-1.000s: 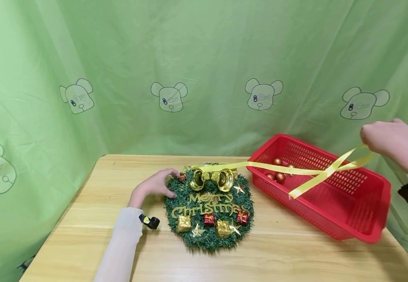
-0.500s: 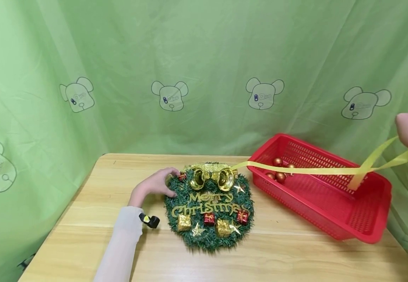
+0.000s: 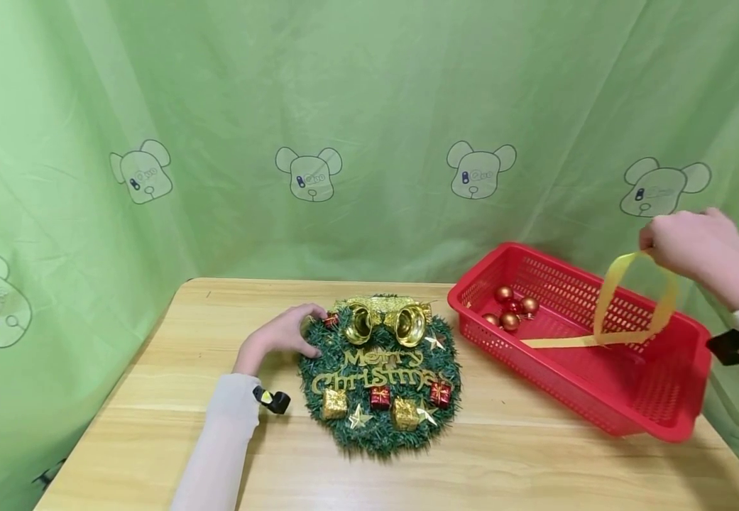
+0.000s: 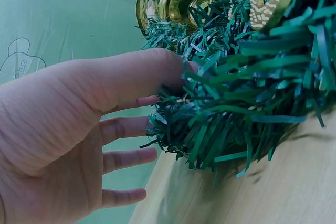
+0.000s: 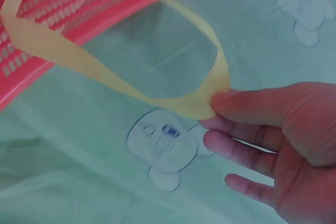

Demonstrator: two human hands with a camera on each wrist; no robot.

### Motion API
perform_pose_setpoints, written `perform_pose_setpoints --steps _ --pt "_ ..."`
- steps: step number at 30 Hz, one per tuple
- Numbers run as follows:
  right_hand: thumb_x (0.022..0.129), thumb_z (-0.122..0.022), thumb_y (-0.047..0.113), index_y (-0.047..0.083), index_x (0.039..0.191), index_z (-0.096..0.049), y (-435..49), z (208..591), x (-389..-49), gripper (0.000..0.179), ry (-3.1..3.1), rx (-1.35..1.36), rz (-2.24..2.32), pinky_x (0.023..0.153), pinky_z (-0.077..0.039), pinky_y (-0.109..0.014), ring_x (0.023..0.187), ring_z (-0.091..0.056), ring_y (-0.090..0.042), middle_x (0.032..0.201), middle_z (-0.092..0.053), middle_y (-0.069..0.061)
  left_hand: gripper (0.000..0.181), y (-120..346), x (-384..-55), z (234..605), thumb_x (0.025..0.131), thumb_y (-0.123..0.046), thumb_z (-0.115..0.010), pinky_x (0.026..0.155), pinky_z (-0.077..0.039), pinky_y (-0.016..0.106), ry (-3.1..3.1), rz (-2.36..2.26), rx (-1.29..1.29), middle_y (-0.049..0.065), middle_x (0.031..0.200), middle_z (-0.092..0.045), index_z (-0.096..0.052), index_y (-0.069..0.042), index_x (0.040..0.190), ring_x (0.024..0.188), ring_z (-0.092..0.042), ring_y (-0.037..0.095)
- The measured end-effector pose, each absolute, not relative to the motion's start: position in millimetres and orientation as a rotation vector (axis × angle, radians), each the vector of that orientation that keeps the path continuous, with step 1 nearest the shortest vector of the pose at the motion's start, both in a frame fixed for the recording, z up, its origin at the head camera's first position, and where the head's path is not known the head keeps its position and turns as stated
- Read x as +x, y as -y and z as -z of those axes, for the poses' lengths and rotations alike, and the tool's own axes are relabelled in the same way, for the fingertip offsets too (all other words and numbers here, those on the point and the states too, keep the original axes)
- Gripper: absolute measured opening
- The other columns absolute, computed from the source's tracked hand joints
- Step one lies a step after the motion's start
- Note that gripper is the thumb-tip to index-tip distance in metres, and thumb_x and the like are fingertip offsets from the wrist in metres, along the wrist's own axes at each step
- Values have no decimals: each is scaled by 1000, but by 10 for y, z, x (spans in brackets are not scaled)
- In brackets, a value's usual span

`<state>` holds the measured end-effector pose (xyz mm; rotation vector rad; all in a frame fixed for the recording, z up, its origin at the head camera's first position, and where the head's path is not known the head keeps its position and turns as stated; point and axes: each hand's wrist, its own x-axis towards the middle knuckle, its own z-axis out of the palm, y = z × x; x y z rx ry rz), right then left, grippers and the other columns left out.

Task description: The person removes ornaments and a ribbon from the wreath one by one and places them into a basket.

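Observation:
A green Christmas wreath (image 3: 382, 438) lies on the table, bearing gold bells (image 3: 409, 325), "Merry Christmas" lettering (image 3: 375, 370), small gift boxes and stars. My left hand (image 3: 282, 332) grips its upper left edge; the left wrist view shows the thumb (image 4: 142, 72) pressed on the greenery and the fingers reaching behind it. At the right, my right hand (image 3: 695, 241) is raised above the back of the red basket (image 3: 554, 387). Its thumb and forefinger pinch a yellow ribbon (image 5: 89, 69), which hangs in a loop with its tail over the basket.
Several small reddish-gold balls (image 3: 510, 321) lie in the left end of the basket. The basket stands slantwise at the table's right side. A green curtain (image 3: 382, 234) with printed bear heads hangs behind the wooden table (image 3: 318, 486).
The right hand has pulled the ribbon rightward off the wreath, then come back left above the basket. The ribbon has sunk into a hanging loop. Left hand and wreath have stayed put.

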<state>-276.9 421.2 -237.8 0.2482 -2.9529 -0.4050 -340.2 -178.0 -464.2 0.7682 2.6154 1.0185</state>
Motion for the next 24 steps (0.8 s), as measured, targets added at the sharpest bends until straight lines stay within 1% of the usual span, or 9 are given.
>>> perform_pose_setpoints --steps 2,4,8,9,11,14,16,19,24 --pt "84 -55 -1 22 60 -31 -4114 2412 -2803 41 2936 324 393 64 -19 -35 61 -30 -14 58 -26 6 83 1780 -3404 4647 73 -12 -88 125 -30 53 -2614 -1021 768 10 150 -52 -48 -7 145 145 -42 34" --pt "86 -59 1 22 60 -36 -4036 2441 -2827 40 2912 396 383 62 -18 -33 61 -30 -14 58 -28 7 83 1780 -3406 4651 73 -12 -88 125 -31 53 -2616 -1019 766 10 150 -52 -48 -7 145 145 -43 34" --pt "88 -63 3 21 61 -42 -3892 2499 -2878 39 2870 498 364 62 -18 -31 59 -30 -13 58 -31 7 83 1782 -3406 4648 73 -12 -88 125 -31 53 -2617 -1020 760 10 150 -52 -48 -7 145 144 -43 34" --pt "89 -64 4 21 61 -46 -3862 2512 -2893 37 2869 514 355 62 -19 -32 59 -32 -13 58 -35 7 83 1783 -3404 4646 72 -12 -88 125 -31 53 -2616 -1020 757 10 150 -52 -48 -7 145 144 -43 34" --pt "88 -65 4 20 62 -52 -3792 2533 -2921 34 2863 540 342 59 -27 -34 59 -39 -12 58 -45 7 83 1783 -3403 4644 73 -12 -88 125 -31 53 -2616 -1021 757 10 150 -52 -48 -8 145 145 -43 34" --pt "87 -69 6 20 69 -66 -3698 2571 -2952 24 2853 590 316 60 -42 -40 60 -52 -12 66 -64 6 83 1782 -3399 4643 73 -13 -88 125 -32 53 -2615 -1019 758 10 151 -52 -48 -7 145 144 -43 34" --pt "87 -71 5 20 73 -71 -3631 2601 -2955 20 2838 622 292 60 -49 -42 61 -57 -12 70 -70 5 83 1782 -3394 4644 73 -13 -88 125 -32 53 -2615 -1017 759 10 150 -52 -48 -7 145 144 -44 34" --pt "87 -71 4 18 75 -73 -3550 2654 -2953 18 2804 684 230 61 -54 -43 62 -62 -14 72 -72 4 83 1782 -3385 4639 73 -14 -89 124 -33 53 -2612 -1015 760 10 151 -52 -48 -7 145 144 -44 34" --pt "86 -73 1 17 75 -72 -3417 2702 -2939 19 2808 732 114 61 -55 -37 62 -60 -12 72 -70 5 83 1790 -3380 4624 74 -15 -88 123 -34 55 -2614 -1007 767 10 151 -51 -47 -7 146 143 -44 35"
